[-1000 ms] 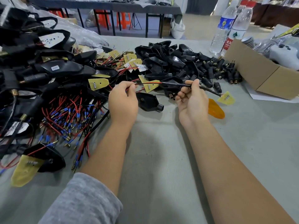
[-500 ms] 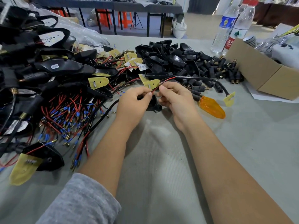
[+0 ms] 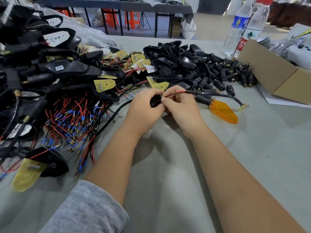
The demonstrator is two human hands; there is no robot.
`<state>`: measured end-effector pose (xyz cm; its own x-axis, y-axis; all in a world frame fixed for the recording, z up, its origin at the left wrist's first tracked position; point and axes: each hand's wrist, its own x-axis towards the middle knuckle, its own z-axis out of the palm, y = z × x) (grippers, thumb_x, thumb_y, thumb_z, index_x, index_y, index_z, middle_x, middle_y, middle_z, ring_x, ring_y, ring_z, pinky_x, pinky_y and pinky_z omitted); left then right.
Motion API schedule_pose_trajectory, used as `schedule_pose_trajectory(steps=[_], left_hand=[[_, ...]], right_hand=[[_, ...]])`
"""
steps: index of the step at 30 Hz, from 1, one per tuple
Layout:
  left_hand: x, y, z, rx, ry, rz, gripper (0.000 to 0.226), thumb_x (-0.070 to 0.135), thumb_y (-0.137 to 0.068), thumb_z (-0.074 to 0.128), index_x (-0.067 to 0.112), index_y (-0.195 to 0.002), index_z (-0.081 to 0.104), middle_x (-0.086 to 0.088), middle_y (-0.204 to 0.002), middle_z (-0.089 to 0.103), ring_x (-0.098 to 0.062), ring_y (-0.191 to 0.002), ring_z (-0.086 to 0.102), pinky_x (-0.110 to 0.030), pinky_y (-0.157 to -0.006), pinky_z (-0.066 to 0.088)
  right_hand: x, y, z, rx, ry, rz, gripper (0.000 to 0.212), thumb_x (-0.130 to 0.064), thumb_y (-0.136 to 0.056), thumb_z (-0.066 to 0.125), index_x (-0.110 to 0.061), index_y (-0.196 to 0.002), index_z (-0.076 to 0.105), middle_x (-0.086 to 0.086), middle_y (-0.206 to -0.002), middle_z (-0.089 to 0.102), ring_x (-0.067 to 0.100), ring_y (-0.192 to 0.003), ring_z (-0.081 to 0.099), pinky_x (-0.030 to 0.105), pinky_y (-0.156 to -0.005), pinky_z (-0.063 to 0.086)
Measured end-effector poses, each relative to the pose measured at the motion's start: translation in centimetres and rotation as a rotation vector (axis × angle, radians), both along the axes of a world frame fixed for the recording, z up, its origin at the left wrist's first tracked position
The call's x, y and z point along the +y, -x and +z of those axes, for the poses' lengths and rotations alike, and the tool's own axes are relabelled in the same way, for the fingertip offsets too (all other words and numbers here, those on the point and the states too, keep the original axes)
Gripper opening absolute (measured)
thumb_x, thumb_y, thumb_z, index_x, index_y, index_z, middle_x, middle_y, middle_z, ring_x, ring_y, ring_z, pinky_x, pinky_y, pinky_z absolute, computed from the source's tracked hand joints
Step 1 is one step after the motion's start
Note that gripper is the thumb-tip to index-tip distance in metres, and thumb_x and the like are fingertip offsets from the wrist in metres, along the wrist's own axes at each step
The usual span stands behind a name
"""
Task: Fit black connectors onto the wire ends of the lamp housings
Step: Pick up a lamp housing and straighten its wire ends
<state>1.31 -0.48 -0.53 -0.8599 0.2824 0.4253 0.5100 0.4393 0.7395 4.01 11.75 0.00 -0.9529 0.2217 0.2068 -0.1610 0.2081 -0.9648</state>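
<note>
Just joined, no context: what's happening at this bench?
A person is working with both bare hands at mid-table. The left hand and right hand are pinched together on a small black housing and its red wire. Whether a connector is seated cannot be seen. Loose black connectors lie behind; an orange lens lies to the right.

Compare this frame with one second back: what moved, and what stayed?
The left hand and right hand came together and now pinch the red wire at a black housing. The orange lens and the connector pile stayed put.
</note>
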Motion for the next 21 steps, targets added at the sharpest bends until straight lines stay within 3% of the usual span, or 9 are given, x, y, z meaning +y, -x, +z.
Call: schedule_pose_trajectory(steps=[3, 5, 7, 11, 13, 16, 19, 21], left_hand=[[0.2, -0.1, 0.2, 0.09, 0.088, -0.065, 0.032, 0.014, -0.076, 0.062, 0.01, -0.107, 0.068, -0.004, -0.104, 0.067, -0.022, -0.1, 0.06, -0.034, -0.088, 0.046], [0.2, 0.3, -0.2, 0.101, 0.197, 0.034, 0.043, 0.023, -0.079, 0.068, 0.011, -0.12, 0.063, -0.007, -0.12, 0.06, -0.026, -0.115, 0.053, -0.033, -0.099, 0.037], [-0.1, 0.5, -0.5, 0.012, 0.268, 0.193, 0.057, 0.038, -0.08, 0.071, 0.018, -0.13, 0.054, -0.006, -0.127, 0.055, -0.027, -0.121, 0.047, -0.031, -0.099, 0.033], [-0.6, 0.4, -0.5, -0.089, 0.268, 0.305, 0.061, 0.055, -0.075, 0.069, 0.025, -0.126, 0.055, -0.002, -0.119, 0.06, -0.021, -0.11, 0.056, -0.037, -0.087, 0.048], [-0.7, 0.4, -0.3, -0.082, 0.206, 0.28, 0.056, 0.046, -0.074, 0.074, 0.026, -0.124, 0.057, 0.001, -0.118, 0.061, -0.017, -0.109, 0.056, -0.035, -0.087, 0.049], [-0.7, 0.5, -0.3, -0.121, 0.026, 0.177, 0.049, 0.017, -0.074, 0.08, 0.024, -0.118, 0.059, 0.0, -0.117, 0.062, -0.014, -0.109, 0.058, -0.03, -0.092, 0.047], [-0.7, 0.7, -0.2, -0.211, -0.192, 0.097, 0.048, -0.002, -0.075, 0.075, 0.026, -0.111, 0.058, 0.002, -0.115, 0.063, -0.001, -0.101, 0.06, -0.009, -0.084, 0.045], [-0.7, 1.0, -0.2, -0.221, -0.243, 0.106, 0.048, -0.007, -0.075, 0.073, 0.024, -0.109, 0.059, 0.004, -0.113, 0.064, 0.001, -0.101, 0.059, -0.006, -0.085, 0.045]], right_hand=[[-0.1, 0.0, -0.1, 0.025, -0.052, -0.033, 0.021, -0.002, -0.083, 0.06, -0.021, -0.074, 0.058, -0.002, -0.074, 0.06, 0.022, -0.077, 0.059, 0.043, -0.077, 0.05], [-0.2, 0.0, -0.1, 0.035, -0.045, -0.061, 0.022, -0.002, -0.083, 0.059, -0.021, -0.074, 0.056, -0.004, -0.071, 0.058, 0.02, -0.074, 0.058, 0.042, -0.074, 0.05], [-0.2, 0.0, 0.0, 0.03, -0.026, -0.095, 0.021, -0.002, -0.082, 0.057, -0.021, -0.074, 0.057, -0.004, -0.07, 0.058, 0.017, -0.073, 0.058, 0.044, -0.074, 0.051], [-0.2, -0.1, 0.1, 0.02, -0.045, -0.14, 0.019, -0.002, -0.081, 0.057, -0.02, -0.075, 0.057, -0.005, -0.066, 0.062, 0.016, -0.07, 0.064, 0.046, -0.076, 0.054], [-0.2, -0.2, 0.1, 0.016, -0.065, -0.148, 0.019, -0.002, -0.082, 0.056, -0.02, -0.076, 0.057, 0.006, -0.074, 0.066, 0.025, -0.078, 0.067, 0.05, -0.078, 0.055], [-0.2, -0.1, 0.0, 0.021, -0.08, -0.179, 0.018, -0.004, -0.082, 0.056, -0.021, -0.076, 0.056, 0.013, -0.08, 0.067, 0.031, -0.082, 0.067, 0.053, -0.079, 0.054], [0.0, -0.1, 0.0, 0.016, -0.053, -0.201, 0.016, -0.004, -0.083, 0.057, -0.019, -0.078, 0.058, 0.012, -0.081, 0.068, 0.029, -0.082, 0.067, 0.053, -0.08, 0.054], [0.0, -0.1, 0.0, 0.009, -0.036, -0.196, 0.018, -0.004, -0.083, 0.058, -0.021, -0.076, 0.058, 0.011, -0.08, 0.068, 0.029, -0.082, 0.067, 0.052, -0.08, 0.055]])
